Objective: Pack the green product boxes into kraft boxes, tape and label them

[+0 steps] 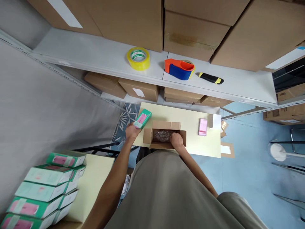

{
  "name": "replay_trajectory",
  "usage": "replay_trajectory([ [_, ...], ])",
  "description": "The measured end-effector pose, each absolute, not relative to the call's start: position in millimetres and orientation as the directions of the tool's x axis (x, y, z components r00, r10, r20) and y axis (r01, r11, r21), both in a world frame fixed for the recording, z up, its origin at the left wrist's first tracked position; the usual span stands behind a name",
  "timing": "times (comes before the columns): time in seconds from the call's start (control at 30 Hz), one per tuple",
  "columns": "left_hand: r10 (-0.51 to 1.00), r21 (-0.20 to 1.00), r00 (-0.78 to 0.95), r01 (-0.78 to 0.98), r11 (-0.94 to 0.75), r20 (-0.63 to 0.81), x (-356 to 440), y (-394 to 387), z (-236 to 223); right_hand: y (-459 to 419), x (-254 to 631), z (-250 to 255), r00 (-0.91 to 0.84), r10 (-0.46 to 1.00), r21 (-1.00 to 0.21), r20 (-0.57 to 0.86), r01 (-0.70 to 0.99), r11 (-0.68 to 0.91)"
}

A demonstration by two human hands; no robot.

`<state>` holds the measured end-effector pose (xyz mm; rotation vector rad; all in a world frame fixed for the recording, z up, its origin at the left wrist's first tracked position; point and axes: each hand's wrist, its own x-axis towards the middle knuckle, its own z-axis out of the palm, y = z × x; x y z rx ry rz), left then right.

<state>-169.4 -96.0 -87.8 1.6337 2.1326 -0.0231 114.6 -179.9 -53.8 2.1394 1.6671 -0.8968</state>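
My left hand (132, 132) grips the near end of a small green carton (143, 117) with a pink panel, held over the left side of the pale yellow table (190, 122). In the middle stands an open cardboard box (166, 124) with its flaps folded outward. Clear bubble wrap (162, 135) lies inside it. My right hand (176, 141) reaches into the right end of this box, its fingers curled closed against the bubble wrap; the fingertips are hidden.
A pink printed card (202, 127) lies on the table's right side. Green cartons (40, 190) are stacked at lower left. Across the front runs a shelf (105, 52) bearing yellow tape (138, 58), a tape dispenser (179, 69), a utility knife (210, 78) and large cardboard boxes (133, 22).
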Motion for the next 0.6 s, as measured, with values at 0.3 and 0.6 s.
replay_trajectory([
  [0.3, 0.995, 0.599, -0.031, 0.797, 0.082, -0.094, -193, -151, -4, -202, 148, -16, 0.132, 0.864, -0.424, -0.485, 0.829, -0.365],
  [0.6, 0.839, 0.623, 0.511, 0.722, -0.301, -0.187, -106, -159, -9, -221, 179, -5, -0.101, 0.989, -0.559, -0.104, 0.829, 0.026],
])
